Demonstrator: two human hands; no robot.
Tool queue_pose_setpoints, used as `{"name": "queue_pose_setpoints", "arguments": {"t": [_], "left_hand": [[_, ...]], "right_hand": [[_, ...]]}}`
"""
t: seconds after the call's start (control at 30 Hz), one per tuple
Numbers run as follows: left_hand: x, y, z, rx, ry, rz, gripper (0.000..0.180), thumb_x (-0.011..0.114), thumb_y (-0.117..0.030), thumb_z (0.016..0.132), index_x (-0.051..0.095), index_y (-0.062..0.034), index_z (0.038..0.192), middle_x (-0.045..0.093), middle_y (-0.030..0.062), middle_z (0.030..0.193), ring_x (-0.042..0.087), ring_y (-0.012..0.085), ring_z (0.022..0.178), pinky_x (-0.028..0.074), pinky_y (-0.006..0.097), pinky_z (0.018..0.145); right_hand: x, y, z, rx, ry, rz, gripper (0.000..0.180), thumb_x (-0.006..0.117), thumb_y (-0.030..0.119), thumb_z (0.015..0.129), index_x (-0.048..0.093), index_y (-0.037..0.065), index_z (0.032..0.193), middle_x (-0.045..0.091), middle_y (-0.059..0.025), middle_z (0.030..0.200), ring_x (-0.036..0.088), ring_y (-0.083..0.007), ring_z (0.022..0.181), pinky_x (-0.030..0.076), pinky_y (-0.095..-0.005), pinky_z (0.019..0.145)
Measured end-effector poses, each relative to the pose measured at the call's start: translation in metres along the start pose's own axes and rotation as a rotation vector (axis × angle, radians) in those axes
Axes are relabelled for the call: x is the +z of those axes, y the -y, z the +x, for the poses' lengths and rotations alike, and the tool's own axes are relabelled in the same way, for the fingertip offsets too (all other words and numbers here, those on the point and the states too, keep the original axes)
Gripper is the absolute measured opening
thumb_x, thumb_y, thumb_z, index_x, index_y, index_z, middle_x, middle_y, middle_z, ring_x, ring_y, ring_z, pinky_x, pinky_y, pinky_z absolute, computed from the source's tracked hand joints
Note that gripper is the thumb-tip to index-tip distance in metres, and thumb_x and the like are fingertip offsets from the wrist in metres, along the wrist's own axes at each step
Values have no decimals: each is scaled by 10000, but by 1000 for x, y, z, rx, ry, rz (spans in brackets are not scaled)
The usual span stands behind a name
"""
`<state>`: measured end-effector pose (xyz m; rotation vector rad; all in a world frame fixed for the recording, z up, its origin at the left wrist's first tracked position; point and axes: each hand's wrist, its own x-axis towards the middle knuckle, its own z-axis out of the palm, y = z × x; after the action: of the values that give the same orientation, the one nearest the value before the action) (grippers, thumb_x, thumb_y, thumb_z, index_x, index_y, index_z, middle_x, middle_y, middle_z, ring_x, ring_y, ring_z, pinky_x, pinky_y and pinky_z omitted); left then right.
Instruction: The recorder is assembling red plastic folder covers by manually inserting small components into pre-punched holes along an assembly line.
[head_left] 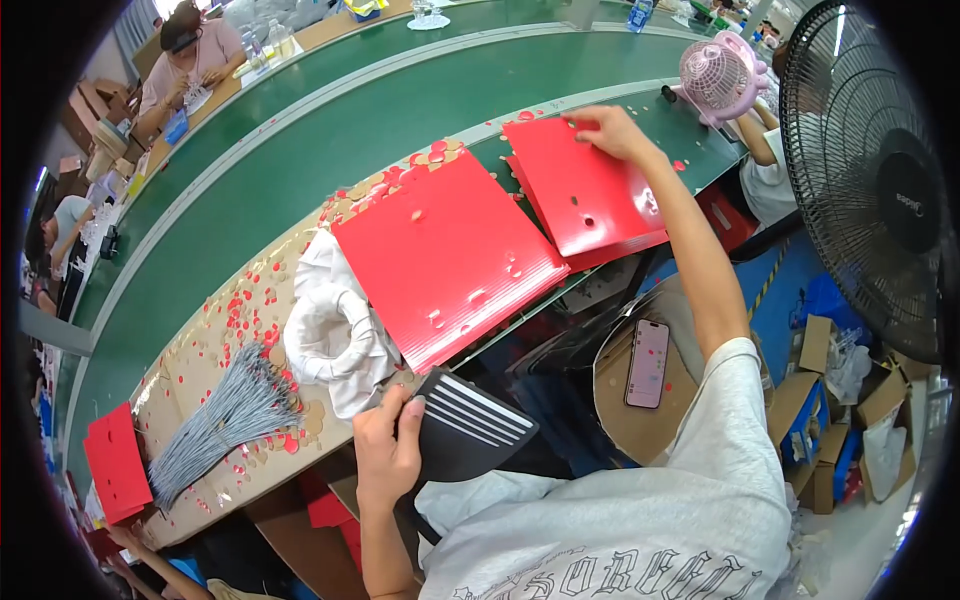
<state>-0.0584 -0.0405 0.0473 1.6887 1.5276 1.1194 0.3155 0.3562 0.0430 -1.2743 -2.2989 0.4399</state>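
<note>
Red sheet with two dark holes [600, 175]: lies at the top of the smaller red stack, right of centre on the work surface, slightly askew over the red sheet edges beneath it. Right hand [614, 134] reaches across to its far edge, fingers curled and partly spread, tips at the red surface; cannot tell whether the edge is pinched or merely touched. Left hand [388, 445] is low and nearer the body, thumb and fingers drawn close together beside a dark grey piece with white stripes [480, 425]; overlap hides whether any of it is gripped. Larger red stack [440, 255] sits just left of the holed sheet, its layered near edge toward the body, one small tan disc on top. Left of that: white ring-shaped bundle [303, 345] on crumpled white material, then a fanned bundle of grey cords [225, 420], then smaller red pieces [117, 465] at the far left end. Red and tan discs are scattered over the brown covering [205, 350] under these items. Phone, screen lit [648, 365], lies on a brown surface below the right forearm. Pink fan [720, 75] stands beyond the right hand; large black fan [850, 170] at far right.
</note>
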Motion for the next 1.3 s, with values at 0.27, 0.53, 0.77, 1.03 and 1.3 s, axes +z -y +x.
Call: {"name": "queue_pose_setpoints", "arguments": {"t": [0.27, 0.53, 0.77, 1.03, 1.3], "left_hand": [[7, 0, 9, -55, 16, 6, 161, 554, -76, 971, 559, 19, 841, 397, 127, 566, 390, 225, 501, 321, 368, 520], [14, -2, 14, -134, -20, 97, 191, 570, -136, 988, 610, 32, 907, 487, 197, 613, 464, 301, 522, 361, 399, 541], [15, 5, 33, -213, -144, 133, 219, 581, -130, 977, 613, 46, 852, 514, 225, 613, 458, 328, 495, 346, 413, 517], [-3, 13, 30, -257, -253, -47, 298, 552, -175, 1015, 542, 44, 813, 366, 17, 597, 332, 82, 606, 276, 322, 525], [-4, 19, 34, -256, -260, -219, 327, 534, -201, 1048, 602, 43, 842, 461, -54, 651, 361, 37, 630, 275, 253, 542]], "right_hand": [[36, -38, -13, 58, 100, -196, 557, 808, 178, 740, 690, 179, 1284, 703, -146, 1168, 645, -335, 1108, 493, -405, 1019], [50, 65, -32, -269, -326, -112, 360, 697, 112, 833, 705, 93, 1192, 676, -142, 1238, 583, -326, 1222, 465, -418, 1061], [96, 262, -168, -745, 182, 299, 340, 787, 107, 758, 724, 63, 1089, 605, -116, 1348, 581, -346, 1249, 527, -441, 989], [119, 254, -188, -634, 93, 660, 251, 795, 7, 707, 709, 25, 942, 644, -118, 1316, 571, -359, 1299, 558, -424, 991], [125, 258, -189, -585, 148, 641, 191, 784, -32, 724, 641, -22, 851, 632, -166, 1339, 528, -387, 1340, 496, -472, 1068]]}}
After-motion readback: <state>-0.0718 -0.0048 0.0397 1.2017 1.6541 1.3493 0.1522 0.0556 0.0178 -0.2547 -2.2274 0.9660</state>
